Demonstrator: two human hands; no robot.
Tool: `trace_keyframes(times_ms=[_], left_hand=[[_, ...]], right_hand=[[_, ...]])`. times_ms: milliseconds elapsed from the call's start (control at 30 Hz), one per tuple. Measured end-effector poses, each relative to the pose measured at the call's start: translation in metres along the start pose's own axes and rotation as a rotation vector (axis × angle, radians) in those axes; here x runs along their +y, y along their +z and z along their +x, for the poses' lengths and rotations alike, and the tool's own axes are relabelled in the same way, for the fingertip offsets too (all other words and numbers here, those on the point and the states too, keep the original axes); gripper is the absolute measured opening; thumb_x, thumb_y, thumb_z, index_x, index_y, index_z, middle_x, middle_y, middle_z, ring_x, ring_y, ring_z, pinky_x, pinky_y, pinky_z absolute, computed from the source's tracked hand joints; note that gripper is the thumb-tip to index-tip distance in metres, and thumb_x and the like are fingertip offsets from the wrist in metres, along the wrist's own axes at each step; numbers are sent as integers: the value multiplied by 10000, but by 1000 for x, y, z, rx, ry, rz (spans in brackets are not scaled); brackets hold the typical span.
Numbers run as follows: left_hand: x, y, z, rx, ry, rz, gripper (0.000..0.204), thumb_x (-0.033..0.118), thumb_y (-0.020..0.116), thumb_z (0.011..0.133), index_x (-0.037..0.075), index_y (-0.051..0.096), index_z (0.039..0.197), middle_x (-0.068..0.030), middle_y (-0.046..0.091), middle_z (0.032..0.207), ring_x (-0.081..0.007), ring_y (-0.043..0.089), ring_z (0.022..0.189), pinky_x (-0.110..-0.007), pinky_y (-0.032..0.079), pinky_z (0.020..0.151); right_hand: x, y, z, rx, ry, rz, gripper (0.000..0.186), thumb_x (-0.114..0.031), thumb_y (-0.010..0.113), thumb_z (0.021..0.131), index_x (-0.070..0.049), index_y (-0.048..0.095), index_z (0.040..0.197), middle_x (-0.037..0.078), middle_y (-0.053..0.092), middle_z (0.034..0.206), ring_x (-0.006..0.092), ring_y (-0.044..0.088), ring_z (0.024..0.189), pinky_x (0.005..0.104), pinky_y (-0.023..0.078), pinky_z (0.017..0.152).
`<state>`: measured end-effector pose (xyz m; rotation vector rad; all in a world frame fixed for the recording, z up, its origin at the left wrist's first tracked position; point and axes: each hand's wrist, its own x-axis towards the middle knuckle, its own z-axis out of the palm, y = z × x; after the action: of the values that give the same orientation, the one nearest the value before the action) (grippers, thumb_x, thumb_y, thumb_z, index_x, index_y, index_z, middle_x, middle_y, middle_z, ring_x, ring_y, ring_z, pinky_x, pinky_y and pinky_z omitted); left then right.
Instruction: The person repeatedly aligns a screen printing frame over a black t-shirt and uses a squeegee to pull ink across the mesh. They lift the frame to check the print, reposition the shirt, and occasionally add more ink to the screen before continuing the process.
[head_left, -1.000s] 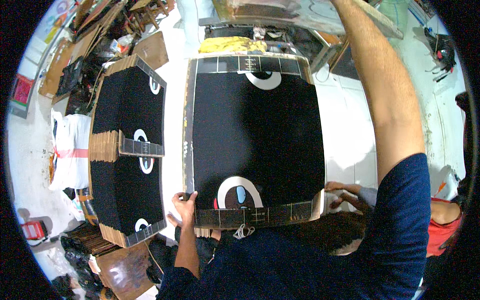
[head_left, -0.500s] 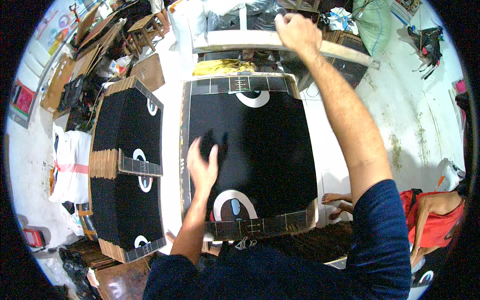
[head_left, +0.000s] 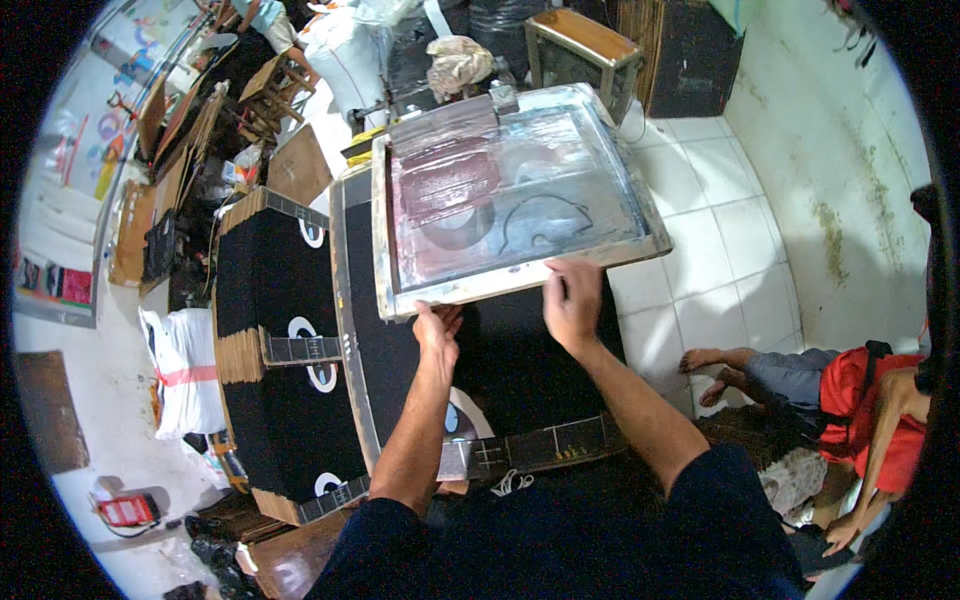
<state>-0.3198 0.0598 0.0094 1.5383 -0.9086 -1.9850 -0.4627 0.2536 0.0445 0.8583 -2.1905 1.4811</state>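
Note:
Both of my hands hold the near edge of a screen-printing frame point(head_left: 480, 290), pale-rimmed with a paint-smeared mesh of dark red, grey and blue. My left hand point(head_left: 438, 335) grips its near left part, thumb on the rim and the other fingers partly hidden. My right hand point(head_left: 573, 300) is closed on the same edge, farther right. Under and in front of the frame lies a black fabric panel point(head_left: 520, 345) on a board, with a printed white, grey and blue eye shape near me. The frame's near edge looks raised above the fabric; its far part hides the panel.
At the left stands a stack of boards point(head_left: 240, 357) covered in black cloth with eye prints. A white bundle point(head_left: 182, 370) sits beyond it. A wooden stool point(head_left: 583, 45) is at the back right. Another person in red point(head_left: 870, 410) sits at the right, near the wall.
The frame, earlier upright at the far side with my right hand on top, has swung down towards me over the panel. My left hand has moved from above the fabric to its edge.

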Motion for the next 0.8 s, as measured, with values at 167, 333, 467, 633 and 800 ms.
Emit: trace_keyframes(times_ms=[167,333,467,633,800], left_hand=[[-31,-13,37,195,0,231,582,534,330,1110,58,647,1217,-87,733,1043,-237,640,903,-437,426,872],[-35,-6,38,352,104,292,546,522,382,1104,59,672,1103,-51,713,895,-185,605,746,-332,402,641],[-26,-9,44,310,143,349,542,529,360,1101,72,651,1082,-56,666,849,-211,555,653,-341,406,573],[4,-44,58,252,-47,360,571,510,291,1107,70,655,1125,-116,680,919,-284,602,830,-410,472,734],[29,-61,51,232,-100,623,635,508,325,1094,3,597,1366,-183,643,1370,-359,564,1289,-469,393,1133]], right_hand=[[152,-121,-69,81,489,-153,211,-155,567,1002,-41,706,1114,124,674,1119,302,587,1061,420,439,1004],[344,-237,-168,236,966,-394,235,-193,551,1026,-18,689,1099,119,721,974,258,679,850,384,527,796],[451,-235,-284,406,1513,-349,295,-245,580,975,-12,716,1096,164,734,1021,326,688,940,422,537,877],[484,-134,-357,61,1827,113,278,-270,627,898,-54,766,1005,185,744,975,279,715,938,423,558,835],[464,-7,-334,-253,1513,-114,392,-386,660,945,-76,740,1170,165,764,1068,297,738,971,396,576,856]])
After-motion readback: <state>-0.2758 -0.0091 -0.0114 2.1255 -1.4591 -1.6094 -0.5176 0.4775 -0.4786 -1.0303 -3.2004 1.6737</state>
